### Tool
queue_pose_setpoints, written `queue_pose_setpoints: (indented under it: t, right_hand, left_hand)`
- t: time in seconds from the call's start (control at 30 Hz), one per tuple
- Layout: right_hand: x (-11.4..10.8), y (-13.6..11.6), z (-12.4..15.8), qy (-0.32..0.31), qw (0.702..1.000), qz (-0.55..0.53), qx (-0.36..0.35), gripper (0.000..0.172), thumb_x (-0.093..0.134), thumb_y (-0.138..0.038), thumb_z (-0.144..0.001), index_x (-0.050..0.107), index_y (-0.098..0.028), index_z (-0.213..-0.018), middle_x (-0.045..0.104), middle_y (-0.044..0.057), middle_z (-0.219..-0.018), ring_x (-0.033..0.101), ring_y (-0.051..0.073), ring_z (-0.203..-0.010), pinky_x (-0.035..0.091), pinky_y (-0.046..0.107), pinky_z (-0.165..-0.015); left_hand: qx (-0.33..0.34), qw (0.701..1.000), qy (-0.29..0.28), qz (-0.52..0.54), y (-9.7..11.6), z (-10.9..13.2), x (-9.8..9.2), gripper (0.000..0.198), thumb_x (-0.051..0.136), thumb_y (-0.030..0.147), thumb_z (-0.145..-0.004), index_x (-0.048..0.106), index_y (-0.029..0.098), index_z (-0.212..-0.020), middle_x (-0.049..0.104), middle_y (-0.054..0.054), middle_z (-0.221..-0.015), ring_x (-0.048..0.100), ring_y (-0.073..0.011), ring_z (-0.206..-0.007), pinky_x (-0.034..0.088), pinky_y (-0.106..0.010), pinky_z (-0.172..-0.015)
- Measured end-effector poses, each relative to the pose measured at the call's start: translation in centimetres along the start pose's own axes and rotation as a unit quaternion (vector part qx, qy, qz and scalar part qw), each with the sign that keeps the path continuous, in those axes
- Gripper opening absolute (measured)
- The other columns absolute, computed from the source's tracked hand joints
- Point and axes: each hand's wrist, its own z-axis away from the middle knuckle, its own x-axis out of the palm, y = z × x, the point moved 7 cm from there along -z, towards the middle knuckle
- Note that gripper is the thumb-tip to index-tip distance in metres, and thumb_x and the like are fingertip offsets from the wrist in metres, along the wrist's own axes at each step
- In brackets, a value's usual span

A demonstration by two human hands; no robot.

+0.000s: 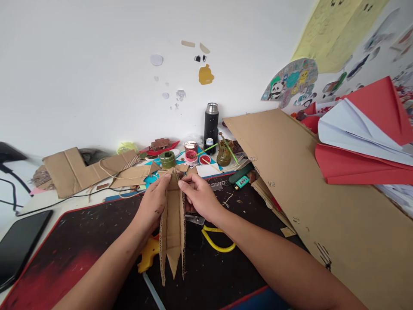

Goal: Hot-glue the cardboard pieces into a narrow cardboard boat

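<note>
Between my hands is a long folded cardboard piece (174,224), with two upright side walls and a pointed flap at its near end. My left hand (155,196) grips its left wall near the far tip. On the other side my right hand (198,193) pinches the right wall close to that tip. Beneath the cardboard, partly hidden, lies a yellow glue gun (149,255) with a glue stick (153,290) sticking out toward me. Yellow-handled scissors (219,241) rest on the dark mat (122,258) to the right, their blades partly covered.
Along the wall stand a black thermos (211,122), a green paint jar (167,160) and a pink paint jar (191,158). A large cardboard sheet (284,172) leans at right, with red paper (358,165) on it. Cardboard scraps (69,172) and a phone (22,245) lie left.
</note>
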Motion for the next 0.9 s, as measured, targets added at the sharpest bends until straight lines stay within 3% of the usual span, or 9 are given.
queue_pose_setpoints:
  t: [0.07,0.2,0.37,0.63,0.77,0.9]
  right_hand:
    - [0.0,-0.03,-0.02,0.001,1.0,-0.002,-0.001,0.012,0.064,-0.032,-0.101,0.055,-0.025,-0.095,0.046,-0.012,-0.052,0.043,0.009,-0.036,0.043,0.02,-0.037]
    - [-0.07,0.09,-0.1,0.001,1.0,-0.001,-0.002,0.013,0.064,-0.033,-0.101,0.055,-0.025,-0.096,0.046,-0.012,-0.054,0.043,0.009,-0.037,0.044,0.021,-0.038]
    - [-0.02,0.22,-0.13,-0.006,1.0,0.0,-0.009,0.014,0.065,-0.035,-0.1,0.055,-0.025,-0.097,0.048,-0.012,-0.054,0.045,0.009,-0.037,0.044,0.021,-0.039]
    - [-0.01,0.23,-0.14,-0.009,1.0,-0.007,-0.013,0.015,0.066,-0.035,-0.1,0.055,-0.025,-0.098,0.049,-0.012,-0.055,0.045,0.009,-0.036,0.044,0.02,-0.038]
    - [-0.05,0.15,-0.14,-0.009,1.0,-0.002,-0.016,0.013,0.065,-0.034,-0.101,0.055,-0.025,-0.098,0.05,-0.012,-0.055,0.045,0.009,-0.035,0.044,0.02,-0.037]
    - [-0.01,0.1,-0.11,-0.009,1.0,-0.006,-0.015,0.012,0.064,-0.033,-0.101,0.056,-0.025,-0.097,0.049,-0.012,-0.055,0.044,0.009,-0.036,0.044,0.02,-0.037]
  left_hand:
    - [-0.001,1.0,-0.001,0.007,0.09,0.1,0.08,0.053,0.067,0.063,-0.087,0.08,0.019,-0.114,0.083,-0.007,-0.114,0.075,-0.0302,-0.103,0.059,-0.03,-0.069]
    - [-0.025,0.999,-0.016,0.024,-0.08,0.27,0.39,0.051,0.067,0.062,-0.085,0.08,0.018,-0.109,0.083,-0.005,-0.091,0.075,-0.0273,-0.078,0.056,-0.031,-0.058]
    - [-0.025,0.999,-0.022,0.036,-0.22,0.26,0.49,0.051,0.068,0.062,-0.085,0.079,0.018,-0.109,0.082,-0.003,-0.084,0.074,-0.0257,-0.07,0.057,-0.032,-0.058]
    - [-0.003,1.0,-0.014,0.024,0.37,0.27,0.48,0.051,0.069,0.063,-0.084,0.08,0.019,-0.107,0.084,-0.006,-0.093,0.077,-0.0276,-0.081,0.058,-0.031,-0.062]
    - [-0.023,0.999,-0.023,0.033,0.1,0.35,0.57,0.05,0.067,0.061,-0.085,0.079,0.019,-0.108,0.084,-0.006,-0.09,0.077,-0.0282,-0.074,0.058,-0.033,-0.059]
    - [-0.005,1.0,0.003,0.015,0.24,0.32,0.09,0.052,0.069,0.061,-0.084,0.08,0.019,-0.113,0.085,-0.008,-0.11,0.078,-0.0321,-0.099,0.06,-0.033,-0.068]
